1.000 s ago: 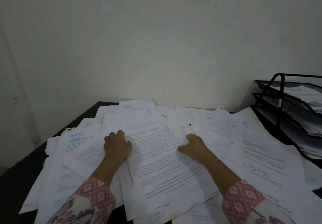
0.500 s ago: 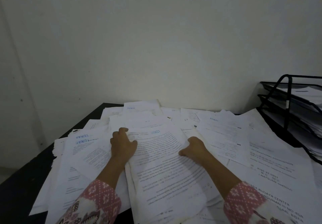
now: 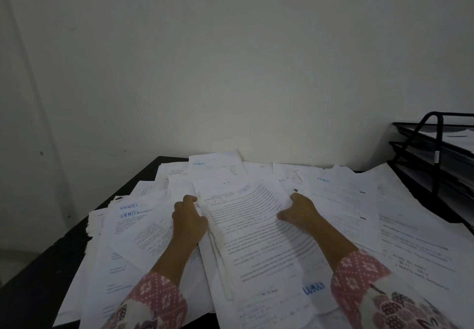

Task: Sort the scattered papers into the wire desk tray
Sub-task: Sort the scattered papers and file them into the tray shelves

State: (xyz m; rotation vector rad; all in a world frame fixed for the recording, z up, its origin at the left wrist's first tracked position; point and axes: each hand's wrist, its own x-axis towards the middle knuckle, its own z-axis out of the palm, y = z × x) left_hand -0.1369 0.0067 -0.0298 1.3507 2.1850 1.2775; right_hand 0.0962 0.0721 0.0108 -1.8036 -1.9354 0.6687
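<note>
I see the scattered papers [image 3: 256, 239], white printed sheets, spread in loose overlapping layers over the lower half of the frame. Some carry a blue "LUNAS" heading. One sheet of dense text lies on top in the lower centre, slightly tilted. The wire desk tray [image 3: 433, 154] is black, with stacked tiers, at the right edge; its tiers already hold white sheets.

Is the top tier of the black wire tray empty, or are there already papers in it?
Not empty. White sheets lie in the top tier of the wire tray.
</note>
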